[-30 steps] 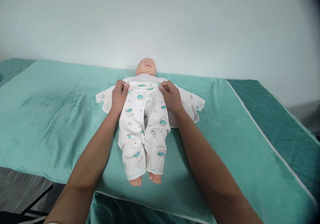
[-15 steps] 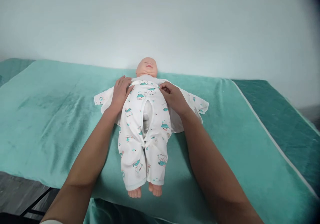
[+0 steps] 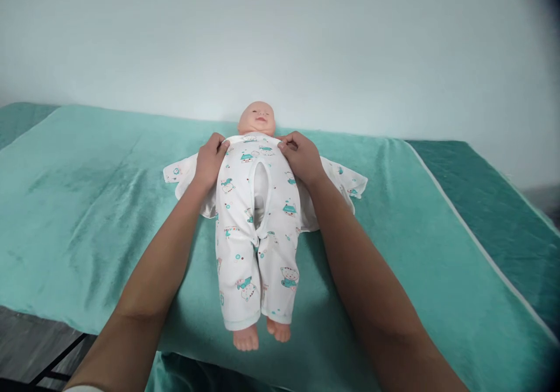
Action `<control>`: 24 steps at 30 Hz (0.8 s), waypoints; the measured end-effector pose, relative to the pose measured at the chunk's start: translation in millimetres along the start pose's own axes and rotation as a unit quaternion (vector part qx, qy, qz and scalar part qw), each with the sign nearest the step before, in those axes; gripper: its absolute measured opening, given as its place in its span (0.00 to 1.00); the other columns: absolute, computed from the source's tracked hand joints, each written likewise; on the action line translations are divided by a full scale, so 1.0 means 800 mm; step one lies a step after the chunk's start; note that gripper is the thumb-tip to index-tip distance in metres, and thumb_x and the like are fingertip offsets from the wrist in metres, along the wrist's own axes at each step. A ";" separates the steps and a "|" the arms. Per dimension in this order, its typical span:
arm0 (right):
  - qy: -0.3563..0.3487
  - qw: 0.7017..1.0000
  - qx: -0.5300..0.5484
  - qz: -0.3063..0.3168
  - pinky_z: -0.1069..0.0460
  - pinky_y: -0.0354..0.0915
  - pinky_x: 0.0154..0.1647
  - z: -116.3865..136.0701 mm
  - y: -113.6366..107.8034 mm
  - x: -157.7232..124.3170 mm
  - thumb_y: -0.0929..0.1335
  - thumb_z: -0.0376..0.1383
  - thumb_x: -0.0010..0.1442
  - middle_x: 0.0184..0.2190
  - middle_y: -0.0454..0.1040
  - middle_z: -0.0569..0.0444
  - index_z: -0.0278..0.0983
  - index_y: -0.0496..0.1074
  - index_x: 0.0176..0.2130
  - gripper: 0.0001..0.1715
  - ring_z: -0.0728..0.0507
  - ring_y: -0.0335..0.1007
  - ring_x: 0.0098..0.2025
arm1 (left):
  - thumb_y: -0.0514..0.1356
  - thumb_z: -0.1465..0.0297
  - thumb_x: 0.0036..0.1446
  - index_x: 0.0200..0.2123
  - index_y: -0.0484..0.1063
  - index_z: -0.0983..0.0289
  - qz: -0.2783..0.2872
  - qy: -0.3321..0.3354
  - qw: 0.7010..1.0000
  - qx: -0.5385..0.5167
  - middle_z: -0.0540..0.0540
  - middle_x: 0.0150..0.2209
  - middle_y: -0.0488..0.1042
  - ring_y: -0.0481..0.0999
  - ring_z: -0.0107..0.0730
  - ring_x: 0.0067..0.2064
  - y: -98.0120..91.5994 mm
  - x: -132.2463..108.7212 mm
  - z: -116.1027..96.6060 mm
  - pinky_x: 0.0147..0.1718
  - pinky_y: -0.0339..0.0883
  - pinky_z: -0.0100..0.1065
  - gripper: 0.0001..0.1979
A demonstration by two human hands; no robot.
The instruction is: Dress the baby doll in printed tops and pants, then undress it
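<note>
A baby doll [image 3: 256,118] lies on its back, head toward the wall and bare feet toward me. White baby trousers [image 3: 236,228] with teal animal and house prints cover its legs and reach up to its chest, an open slit at the crotch. My left hand [image 3: 212,157] pinches the waistband at the left edge, thumb on top. At the opposite edge my right hand [image 3: 301,156] grips the waistband between thumb and bent fingers. Beneath the doll a white printed baby top [image 3: 345,177] is spread out, its sleeves reaching to both sides.
A teal plush cloth [image 3: 109,205] covers the table under the doll. Darker green cloth [image 3: 490,199] shows at the right beyond a pale edge. The pale wall [image 3: 280,42] rises right behind the table. Grey floor [image 3: 35,345] and a dark metal leg show at lower left.
The waistband has been pulled higher, toward the doll's neck. My left hand has gone from lying flat to pinching its edge. The doll's legs and feet have shifted slightly right.
</note>
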State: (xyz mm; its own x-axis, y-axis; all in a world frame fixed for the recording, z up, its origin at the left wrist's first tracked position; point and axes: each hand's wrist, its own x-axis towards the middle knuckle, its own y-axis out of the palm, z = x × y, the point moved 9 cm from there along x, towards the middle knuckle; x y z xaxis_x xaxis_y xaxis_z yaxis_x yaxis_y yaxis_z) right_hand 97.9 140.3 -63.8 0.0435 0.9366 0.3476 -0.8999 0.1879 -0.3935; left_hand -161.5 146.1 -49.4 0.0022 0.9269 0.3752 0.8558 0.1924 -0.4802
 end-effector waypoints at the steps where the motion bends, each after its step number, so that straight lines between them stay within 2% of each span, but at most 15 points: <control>1: 0.008 1.000 -0.016 -0.015 0.42 0.67 0.53 -0.003 -0.002 0.003 0.68 0.37 0.62 0.44 0.80 0.51 0.39 0.69 0.34 0.04 0.39 0.73 0.46 | 0.60 0.64 0.66 0.30 0.63 0.59 -0.006 -0.003 1.000 -0.003 0.48 0.26 0.68 0.64 0.32 0.30 0.001 0.002 0.000 0.33 0.53 0.34 0.12; 4: 0.026 0.996 -0.068 -0.061 0.43 0.65 0.51 -0.006 -0.008 0.011 0.69 0.35 0.62 0.37 0.77 0.53 0.40 0.68 0.33 0.05 0.40 0.70 0.40 | 0.60 0.66 0.66 0.30 0.63 0.59 -0.022 -0.026 0.999 0.010 0.48 0.26 0.67 0.64 0.32 0.30 0.004 0.010 0.004 0.34 0.54 0.34 0.12; 7: 0.052 0.990 -0.095 -0.086 0.43 0.63 0.51 -0.009 -0.009 0.015 0.69 0.33 0.62 0.35 0.75 0.54 0.39 0.66 0.32 0.07 0.42 0.68 0.37 | 0.60 0.67 0.66 0.31 0.63 0.59 -0.040 -0.039 0.998 0.018 0.48 0.26 0.67 0.63 0.33 0.30 0.005 0.016 0.010 0.35 0.56 0.35 0.11; 10: 0.060 0.990 -0.093 -0.090 0.43 0.63 0.50 -0.010 -0.007 0.017 0.69 0.32 0.61 0.33 0.73 0.55 0.39 0.66 0.32 0.07 0.43 0.66 0.35 | 0.60 0.68 0.65 0.31 0.66 0.60 -0.025 -0.037 0.999 0.015 0.49 0.27 0.69 0.65 0.33 0.31 0.010 0.018 0.014 0.37 0.58 0.35 0.08; 12: 0.047 0.993 -0.078 -0.075 0.45 0.63 0.48 -0.008 -0.004 0.017 0.69 0.33 0.61 0.31 0.72 0.56 0.39 0.66 0.32 0.07 0.43 0.66 0.34 | 0.59 0.69 0.65 0.35 0.70 0.60 -0.005 -0.014 1.000 0.011 0.51 0.32 0.74 0.70 0.35 0.36 0.015 0.016 0.010 0.41 0.61 0.36 0.04; 14: 0.019 0.997 -0.049 -0.060 0.47 0.65 0.46 -0.003 0.000 0.015 0.68 0.33 0.61 0.33 0.73 0.56 0.40 0.68 0.35 0.03 0.44 0.67 0.34 | 0.57 0.69 0.66 0.42 0.75 0.58 0.010 0.031 0.999 0.020 0.53 0.42 0.78 0.73 0.38 0.44 0.017 0.013 0.002 0.47 0.63 0.38 0.07; 16: -0.024 0.998 -0.024 -0.044 0.47 0.66 0.47 0.008 0.002 0.011 0.67 0.33 0.61 0.39 0.77 0.56 0.41 0.71 0.40 0.05 0.44 0.70 0.37 | 0.55 0.69 0.66 0.48 0.78 0.54 0.024 0.068 0.996 0.051 0.54 0.48 0.78 0.73 0.42 0.50 0.019 0.011 -0.005 0.53 0.62 0.41 0.13; 19: -0.091 0.995 -0.021 -0.020 0.45 0.67 0.54 0.027 0.004 -0.001 0.64 0.34 0.63 0.46 0.79 0.54 0.41 0.76 0.42 0.12 0.41 0.75 0.47 | 0.57 0.70 0.64 0.50 0.80 0.49 0.065 0.075 0.990 0.103 0.54 0.52 0.78 0.72 0.46 0.51 0.026 0.009 -0.001 0.55 0.61 0.46 0.16; 21: -0.117 0.993 -0.031 0.005 0.42 0.66 0.59 0.036 0.006 -0.010 0.62 0.36 0.66 0.49 0.80 0.54 0.42 0.79 0.44 0.16 0.39 0.74 0.53 | 0.58 0.69 0.63 0.52 0.79 0.47 0.090 0.079 0.986 0.116 0.54 0.55 0.78 0.72 0.48 0.52 0.028 0.006 0.002 0.56 0.60 0.48 0.18; 24: -0.137 0.988 -0.053 0.052 0.40 0.62 0.67 0.043 0.010 -0.025 0.60 0.40 0.69 0.58 0.76 0.56 0.46 0.78 0.53 0.21 0.38 0.70 0.62 | 0.58 0.67 0.63 0.59 0.75 0.48 0.094 0.098 0.984 0.120 0.55 0.60 0.75 0.71 0.51 0.58 0.025 -0.003 0.001 0.60 0.58 0.51 0.21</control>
State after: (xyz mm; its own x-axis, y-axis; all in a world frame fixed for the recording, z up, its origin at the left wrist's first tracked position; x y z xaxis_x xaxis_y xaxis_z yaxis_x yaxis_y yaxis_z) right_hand 75.1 112.5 -44.5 -0.1786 0.8399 0.5126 -0.8426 0.1384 -0.5204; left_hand -145.1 148.4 -60.5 0.2683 0.8780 0.3963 0.6847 0.1156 -0.7196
